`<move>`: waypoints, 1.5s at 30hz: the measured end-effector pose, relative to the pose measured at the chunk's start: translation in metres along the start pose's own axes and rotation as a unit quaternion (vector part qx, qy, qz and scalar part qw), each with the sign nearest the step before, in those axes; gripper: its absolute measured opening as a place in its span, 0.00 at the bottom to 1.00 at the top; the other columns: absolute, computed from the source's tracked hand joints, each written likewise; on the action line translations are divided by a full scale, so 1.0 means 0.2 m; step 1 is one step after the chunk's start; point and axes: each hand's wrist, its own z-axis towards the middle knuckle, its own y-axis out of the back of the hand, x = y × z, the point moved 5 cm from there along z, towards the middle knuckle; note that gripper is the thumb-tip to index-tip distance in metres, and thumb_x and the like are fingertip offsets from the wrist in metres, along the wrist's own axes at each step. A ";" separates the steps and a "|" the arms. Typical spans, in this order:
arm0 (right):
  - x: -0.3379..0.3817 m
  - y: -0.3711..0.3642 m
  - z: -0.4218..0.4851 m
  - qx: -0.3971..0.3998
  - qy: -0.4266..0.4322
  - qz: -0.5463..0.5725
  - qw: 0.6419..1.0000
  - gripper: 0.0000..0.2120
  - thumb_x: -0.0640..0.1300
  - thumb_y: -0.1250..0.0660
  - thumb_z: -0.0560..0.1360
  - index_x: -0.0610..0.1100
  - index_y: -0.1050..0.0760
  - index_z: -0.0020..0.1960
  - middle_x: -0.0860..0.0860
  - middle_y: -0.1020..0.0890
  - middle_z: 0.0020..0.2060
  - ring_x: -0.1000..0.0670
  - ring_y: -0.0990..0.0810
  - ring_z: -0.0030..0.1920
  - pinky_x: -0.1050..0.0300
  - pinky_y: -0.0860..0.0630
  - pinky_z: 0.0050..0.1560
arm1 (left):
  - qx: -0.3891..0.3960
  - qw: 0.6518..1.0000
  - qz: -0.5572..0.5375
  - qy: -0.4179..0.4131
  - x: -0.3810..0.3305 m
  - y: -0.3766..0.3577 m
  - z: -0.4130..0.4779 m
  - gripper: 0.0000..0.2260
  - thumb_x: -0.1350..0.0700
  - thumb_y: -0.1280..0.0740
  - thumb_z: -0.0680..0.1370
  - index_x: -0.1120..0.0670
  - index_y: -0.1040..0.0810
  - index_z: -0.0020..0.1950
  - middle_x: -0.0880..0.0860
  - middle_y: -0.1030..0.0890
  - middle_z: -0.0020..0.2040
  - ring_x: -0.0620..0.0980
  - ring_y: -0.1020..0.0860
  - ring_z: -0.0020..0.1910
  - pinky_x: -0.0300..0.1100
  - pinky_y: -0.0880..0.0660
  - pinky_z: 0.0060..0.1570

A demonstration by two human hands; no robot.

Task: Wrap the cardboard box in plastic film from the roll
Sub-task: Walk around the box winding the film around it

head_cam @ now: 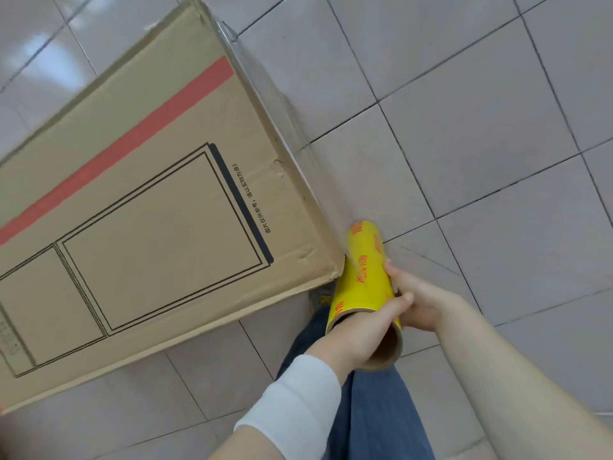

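Yellow film roll [363, 283], red-lettered, gripped by both hands, left [360, 336] and right [419, 300], beside the red-striped cardboard box [139, 200].

Both hands gripping the yellow film roll [365, 280] at the 5 o'clock corner of the cardboard box [139, 207]. Left hand [356, 340] holding the near open end, right hand [419, 298] clasping its side. Clear film [265, 94] lying along the box's right edge. Box standing on the tiled floor [481, 134].
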 end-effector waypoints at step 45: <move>-0.31 0.02 -0.01 -0.027 0.170 0.263 0.949 0.20 0.58 0.44 0.79 0.43 0.25 0.51 0.44 0.15 0.30 0.46 0.17 0.27 0.58 0.22 0.24 | 0.004 0.997 -0.064 0.037 0.35 -0.10 0.08 0.28 0.37 0.31 0.51 0.48 0.26 0.47 0.54 0.20 0.57 0.51 0.22 0.57 0.49 0.29 0.64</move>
